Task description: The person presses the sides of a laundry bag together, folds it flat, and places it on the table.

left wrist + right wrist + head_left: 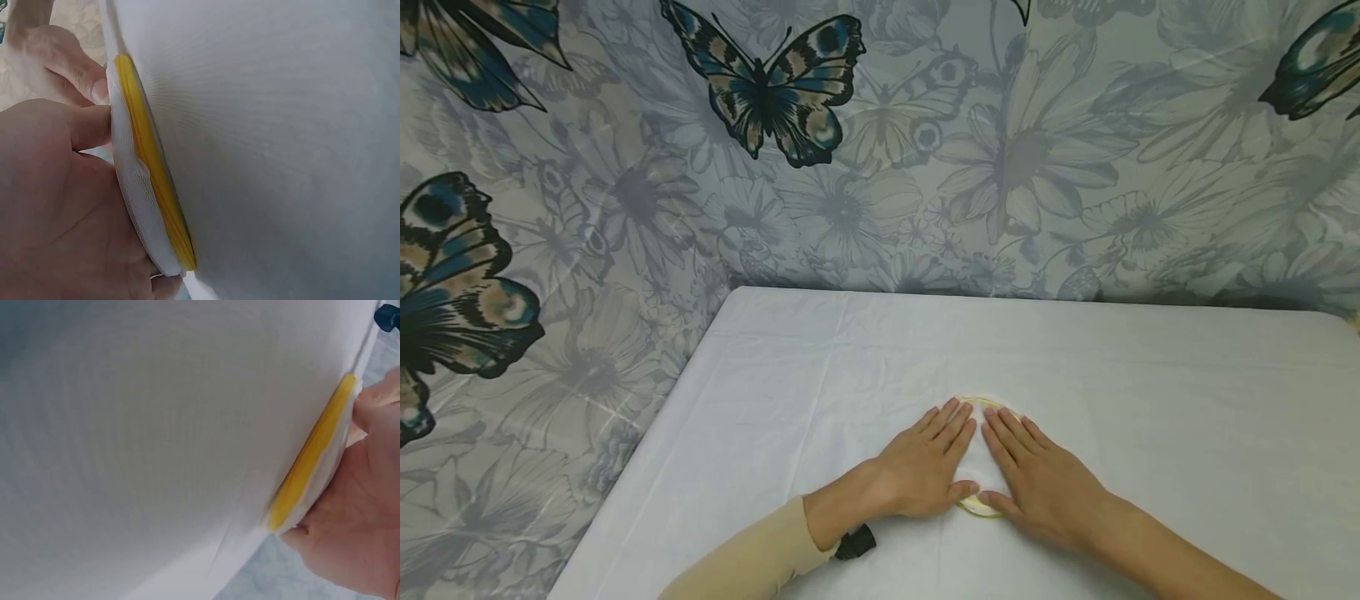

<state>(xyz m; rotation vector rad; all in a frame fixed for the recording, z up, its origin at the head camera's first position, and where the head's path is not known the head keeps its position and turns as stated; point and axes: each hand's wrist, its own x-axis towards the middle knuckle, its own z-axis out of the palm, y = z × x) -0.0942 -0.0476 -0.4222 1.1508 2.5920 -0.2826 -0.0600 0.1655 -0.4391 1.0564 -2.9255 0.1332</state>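
A round, flat white cloth piece with a yellow edge (pixel 987 507) lies on the white-covered table. My left hand (pixel 925 467) rests flat on its left half, fingers straight and pointing away. On its right half my right hand (pixel 1048 475) lies the same way, with the two thumbs close together at the near edge. Between the hands a strip of the white cloth (pixel 982 467) shows; the rest is hidden under palms and fingers. In the left wrist view the yellow band (pixel 147 140) runs along the table surface, with white fabric bulging slightly above it beside the palm.
A smooth white cloth (pixel 760 392) covers the table. Behind and to the left hangs a curtain-like backdrop (pixel 850 225) printed with flowers and butterflies, meeting the table's edges. A small black device (pixel 855 543) sits at the left wrist, by the beige sleeve (pixel 752 550).
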